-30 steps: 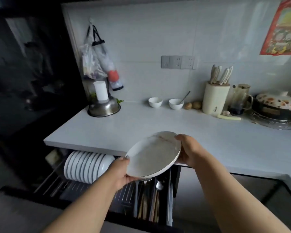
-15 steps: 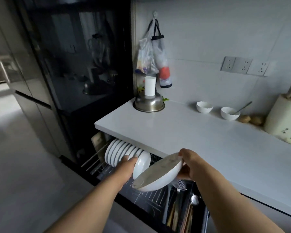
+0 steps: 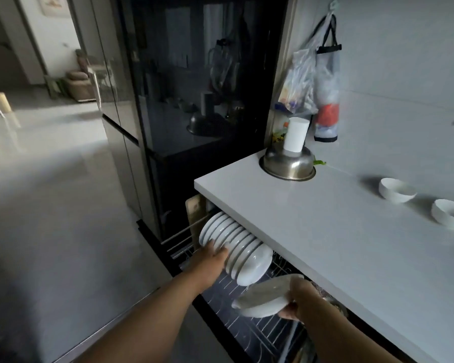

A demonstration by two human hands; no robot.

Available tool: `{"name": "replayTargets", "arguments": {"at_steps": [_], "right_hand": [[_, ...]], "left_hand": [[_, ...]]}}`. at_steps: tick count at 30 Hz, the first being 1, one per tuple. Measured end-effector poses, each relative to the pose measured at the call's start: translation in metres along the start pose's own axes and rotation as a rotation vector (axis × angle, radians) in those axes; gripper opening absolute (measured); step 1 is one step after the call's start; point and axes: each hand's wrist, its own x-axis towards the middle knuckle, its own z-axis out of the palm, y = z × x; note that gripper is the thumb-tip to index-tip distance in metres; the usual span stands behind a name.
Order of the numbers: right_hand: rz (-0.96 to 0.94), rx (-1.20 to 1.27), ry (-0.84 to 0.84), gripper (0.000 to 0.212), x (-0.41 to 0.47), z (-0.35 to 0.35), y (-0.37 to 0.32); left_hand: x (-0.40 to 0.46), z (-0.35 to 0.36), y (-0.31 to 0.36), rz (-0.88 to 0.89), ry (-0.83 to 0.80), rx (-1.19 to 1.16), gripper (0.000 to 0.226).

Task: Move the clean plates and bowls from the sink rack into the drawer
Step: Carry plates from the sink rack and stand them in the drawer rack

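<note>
1. Right hand [image 3: 303, 299]: gripped a plate [image 3: 266, 297] by its rim, tilted, above the wire drawer [image 3: 247, 328], at 5 o'clock from the row.
2. Left hand [image 3: 212, 258]: fingers spread open against the upright row of plates [image 3: 236, 244] in the drawer.
3. Counter [image 3: 338, 231]: overhung the drawer; two bowls [image 3: 397, 190] at 3 o'clock.

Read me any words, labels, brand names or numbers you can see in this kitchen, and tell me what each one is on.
No text here can be read.
Yellow packet behind the steel bowl: dark print, too blurred to read.
Hanging plastic bags: coloured packaging inside, no legible words.
Plates in the drawer, white cup and small bowls: no markings visible.
</note>
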Motion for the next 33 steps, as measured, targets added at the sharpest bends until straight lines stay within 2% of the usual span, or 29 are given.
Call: {"name": "replayTargets", "arguments": {"at_steps": [2, 5, 11, 20, 23, 33], "right_hand": [[-0.023, -0.061, 0.006, 0.037, 0.012, 0.008, 0.006], [-0.066, -0.122, 0.015, 0.033, 0.037, 0.018, 0.012], [-0.068, -0.189, 0.078, 0.042, 0.134, 0.034, 0.024], [-0.071, -0.229, 0.263, 0.041, 0.072, 0.074, -0.008], [-0.050, -0.298, 0.295, 0.038, 0.066, 0.083, -0.010], [-0.157, -0.410, 0.340, 0.043, 0.120, 0.087, -0.006]], "left_hand": [[0.007, -0.006, -0.008, -0.002, 0.019, 0.033, 0.073], [0.018, -0.015, -0.018, -0.016, 0.004, 0.036, 0.067], [0.042, -0.040, -0.050, 0.014, -0.022, 0.048, 0.070], [0.081, -0.066, -0.083, 0.082, -0.083, 0.125, 0.078], [0.091, -0.062, -0.090, 0.137, -0.119, 0.193, 0.068], [0.132, -0.045, -0.109, 0.248, -0.179, 0.410, 0.075]]}}
